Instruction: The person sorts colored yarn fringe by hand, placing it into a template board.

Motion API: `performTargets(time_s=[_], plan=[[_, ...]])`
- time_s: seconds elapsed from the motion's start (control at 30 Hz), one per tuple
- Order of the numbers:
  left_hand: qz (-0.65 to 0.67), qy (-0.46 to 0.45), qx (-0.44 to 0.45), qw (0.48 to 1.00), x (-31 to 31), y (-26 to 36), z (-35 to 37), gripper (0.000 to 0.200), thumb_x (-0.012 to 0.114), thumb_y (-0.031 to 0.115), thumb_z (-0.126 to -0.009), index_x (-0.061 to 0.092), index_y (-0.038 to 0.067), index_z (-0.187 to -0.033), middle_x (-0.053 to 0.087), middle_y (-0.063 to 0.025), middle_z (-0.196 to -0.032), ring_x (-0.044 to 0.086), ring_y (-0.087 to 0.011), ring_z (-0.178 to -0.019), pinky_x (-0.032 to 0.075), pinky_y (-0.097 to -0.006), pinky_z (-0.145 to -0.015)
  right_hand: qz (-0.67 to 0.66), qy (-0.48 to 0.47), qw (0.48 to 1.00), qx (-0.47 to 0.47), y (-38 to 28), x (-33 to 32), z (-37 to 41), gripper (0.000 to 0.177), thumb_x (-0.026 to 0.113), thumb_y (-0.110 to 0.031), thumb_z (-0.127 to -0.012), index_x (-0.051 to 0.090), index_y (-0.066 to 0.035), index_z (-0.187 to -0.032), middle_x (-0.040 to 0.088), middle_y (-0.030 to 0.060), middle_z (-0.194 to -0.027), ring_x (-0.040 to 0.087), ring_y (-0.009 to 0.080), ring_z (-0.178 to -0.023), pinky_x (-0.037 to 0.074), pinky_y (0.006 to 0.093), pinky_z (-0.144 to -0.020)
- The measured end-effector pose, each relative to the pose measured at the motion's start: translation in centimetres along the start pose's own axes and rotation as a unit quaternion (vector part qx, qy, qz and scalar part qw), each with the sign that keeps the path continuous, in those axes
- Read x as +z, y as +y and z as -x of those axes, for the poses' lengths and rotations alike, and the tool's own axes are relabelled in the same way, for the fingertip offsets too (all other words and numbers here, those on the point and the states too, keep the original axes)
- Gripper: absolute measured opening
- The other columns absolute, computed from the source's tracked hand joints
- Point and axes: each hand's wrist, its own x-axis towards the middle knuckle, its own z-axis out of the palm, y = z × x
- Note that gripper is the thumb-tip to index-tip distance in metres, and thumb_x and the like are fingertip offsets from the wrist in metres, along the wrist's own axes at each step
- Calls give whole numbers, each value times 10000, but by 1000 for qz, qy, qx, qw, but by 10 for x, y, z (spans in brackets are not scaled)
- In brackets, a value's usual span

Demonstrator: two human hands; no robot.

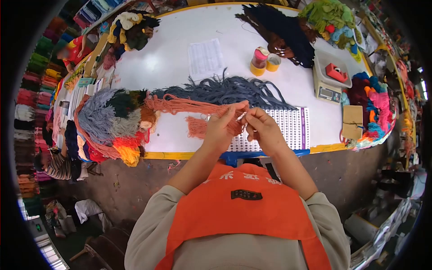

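Observation:
My left hand (pixel 221 128) is closed around a hank of salmon-pink yarn (pixel 180 105), whose strands stretch left across the table. A loose end of the same yarn hangs below that hand. My right hand (pixel 263 128) is closed close beside it, thumb and fingertips pinched together at the yarn's end; what lies between them is too small to make out. Beneath both hands is a white board with rows of holes (pixel 288 130) and a purple edge strip. Slate-blue yarn (pixel 234 92) lies just beyond my hands.
Heaped multicoloured yarn (pixel 114 117) covers the table's left end. Farther back are a printed sheet (pixel 206 58), a pink-and-yellow jar (pixel 259 61) and dark navy yarn (pixel 288 33). A digital scale (pixel 328 93) carrying a plastic tub stands right. A person in red (pixel 77 49) is far left.

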Motion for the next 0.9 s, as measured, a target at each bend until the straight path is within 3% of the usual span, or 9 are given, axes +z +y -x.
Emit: performTargets(time_s=[0.13, 0.17, 0.2, 0.3, 0.4, 0.43, 0.5, 0.63, 0.9], plan=[[-49, 75, -36, 995, 6, 6, -16, 322, 512, 272, -1006, 632, 0, -1131, 675, -91, -1016, 629, -175, -790, 515, -308, -665, 16, -86, 990, 109, -15, -30, 2, 144, 582, -240, -969, 597, -97, -955, 522, -40, -755, 424, 46, -540, 438, 224, -506], [-19, 86, -106, 990, -1, 17, -15, 318, 520, 293, -1001, 642, 13, -1088, 679, -77, -952, 615, -162, -725, 494, -297, -594, 41, -27, 997, 60, -8, -50, -3, 141, 588, -243, -965, 597, -103, -949, 514, -44, -739, 442, 45, -551, 431, 218, -508], [32, -75, -186, 979, -42, 22, -16, 285, 538, 312, -990, 636, 48, -1031, 645, -31, -791, 546, -104, -605, 397, -252, -482, 73, 38, 997, -9, -10, -71, -7, 138, 594, -247, -960, 603, -111, -939, 530, -46, -739, 481, 48, -602, 428, 213, -521], [32, 49, -178, 982, -79, 47, -7, 213, 572, 285, -969, 619, 81, -1004, 470, 53, -615, 386, -49, -488, 264, -210, -411, 285, 249, 912, -158, 10, -194, -23, 201, 502, -276, -1011, 602, -103, -984, 636, 8, -943, 568, 96, -804, 477, 257, -733], [76, 155, -76, 982, -135, 82, 1, 182, 550, 245, -980, 600, 71, -992, 324, 83, -588, 288, -35, -459, 226, -190, -399, -5, 296, 944, -147, 21, -321, -6, 106, 570, -208, -962, 568, -103, -947, 673, 107, -1120, 599, 203, -1115, 478, 414, -971], [63, 211, -60, 974, -150, 98, 5, 178, 515, 230, -997, 592, 69, -1004, 315, 79, -590, 268, -33, -455, 212, -188, -394, -224, 297, 923, -101, 24, -380, 1, 64, 581, -169, -942, 575, -106, -933, 679, 121, -1102, 605, 227, -1119, 493, 425, -961], [115, 275, -35, 954, -220, 130, 17, 154, 477, 191, -1008, 574, 72, -1004, 328, 78, -596, 258, -33, -451, 189, -196, -377, -241, 272, 924, -123, 42, -500, 20, 116, 603, -187, -930, 561, -111, -853, 645, 58, -801, 598, 166, -714, 534, 312, -785], [72, 456, 52, 885, -323, 204, 58, 115, 438, 119, -1000, 549, 90, -997, 348, 72, -611, 247, -55, -452, 186, -214, -376, -9, 521, 846, -112, -36, -532, 49, 239, 516, -109, -915, 419, -151, -701, 346, -38, -574, 335, 96, -456, 312, 250, -415], [-64, 548, 192, 812, -263, 202, 37, 148, 510, 219, -989, 567, 133, -884, 314, 73, -581, 223, -68, -437, 183, -229, -395, 126, 612, 766, -151, -96, -657, 68, 181, 461, -231, -972, 554, -116, -867, 522, -18, -613, 443, 121, -473, 375, 283, -425]])
